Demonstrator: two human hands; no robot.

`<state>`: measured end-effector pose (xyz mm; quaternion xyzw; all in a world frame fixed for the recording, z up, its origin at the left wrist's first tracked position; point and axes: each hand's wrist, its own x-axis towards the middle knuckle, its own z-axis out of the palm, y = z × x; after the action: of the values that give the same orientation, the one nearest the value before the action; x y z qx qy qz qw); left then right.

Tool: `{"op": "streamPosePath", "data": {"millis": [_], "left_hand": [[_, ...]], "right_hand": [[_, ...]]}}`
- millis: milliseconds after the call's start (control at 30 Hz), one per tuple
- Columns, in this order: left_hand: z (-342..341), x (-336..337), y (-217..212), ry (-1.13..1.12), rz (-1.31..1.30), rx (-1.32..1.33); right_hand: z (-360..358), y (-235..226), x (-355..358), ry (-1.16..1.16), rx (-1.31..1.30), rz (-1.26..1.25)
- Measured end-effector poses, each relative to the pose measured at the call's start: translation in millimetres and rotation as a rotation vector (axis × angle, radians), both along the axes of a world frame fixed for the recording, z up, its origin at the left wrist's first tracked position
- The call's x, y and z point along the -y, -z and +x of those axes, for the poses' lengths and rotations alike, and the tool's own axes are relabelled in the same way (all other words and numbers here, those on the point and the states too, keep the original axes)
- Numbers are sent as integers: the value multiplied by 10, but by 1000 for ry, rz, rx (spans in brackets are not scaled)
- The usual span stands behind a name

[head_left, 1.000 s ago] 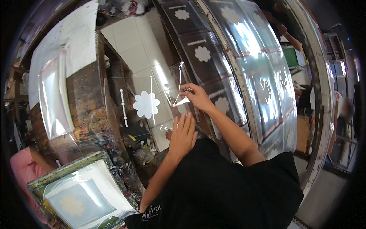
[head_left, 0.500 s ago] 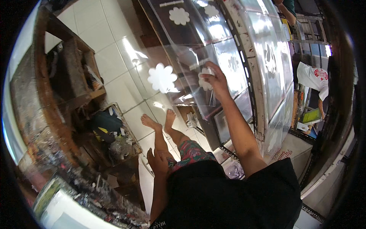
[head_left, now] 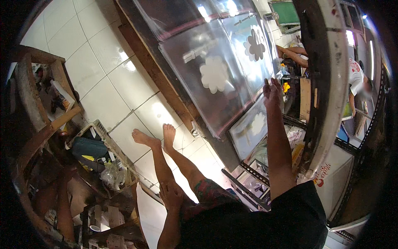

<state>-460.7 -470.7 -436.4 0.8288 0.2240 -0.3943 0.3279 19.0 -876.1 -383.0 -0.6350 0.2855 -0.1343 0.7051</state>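
A clear plastic sheet with a white flower print [head_left: 215, 74] lies flat on the dark board in front of me. Beyond its right side, another clear sheet bears a flower print [head_left: 256, 46]. My right hand [head_left: 272, 90] is stretched out at the right edge of the sheets, fingers apart, with nothing seen in it. Whether its fingertips touch a sheet is unclear. My left hand [head_left: 171, 194] hangs by my thigh with its fingers loosely extended, holding nothing. Just left of my right forearm, a smaller sheet with a white print [head_left: 257, 123] lies at the board's near end.
A plastic crate [head_left: 128, 166] of mixed items stands on the tiled floor [head_left: 95, 54] to my left, beside wooden shelving [head_left: 39, 99]. Metal rack rails [head_left: 253, 174] lie below the board. At right, past a thick frame [head_left: 331, 103], another person [head_left: 356, 79] is present.
The plastic sheet my right hand held has been let go and lies on the board. That hand has moved right. The view has shifted, and the frame at right stands higher.
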Motion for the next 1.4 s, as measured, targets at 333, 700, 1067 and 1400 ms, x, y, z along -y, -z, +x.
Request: {"op": "streamPosePath", "data": {"millis": [333, 700, 1067, 1400], "left_hand": [[45, 238, 204, 43, 88, -54], [40, 262, 236, 106, 130, 21], [-24, 304, 254, 80, 144, 65], [-38, 288, 298, 72, 136, 78]], "right_hand": [[208, 437, 712, 113, -157, -143], [268, 469, 664, 87, -191, -301], [176, 450, 549, -47, -274, -1436], [45, 435, -1837, -801, -20, -1490]]}}
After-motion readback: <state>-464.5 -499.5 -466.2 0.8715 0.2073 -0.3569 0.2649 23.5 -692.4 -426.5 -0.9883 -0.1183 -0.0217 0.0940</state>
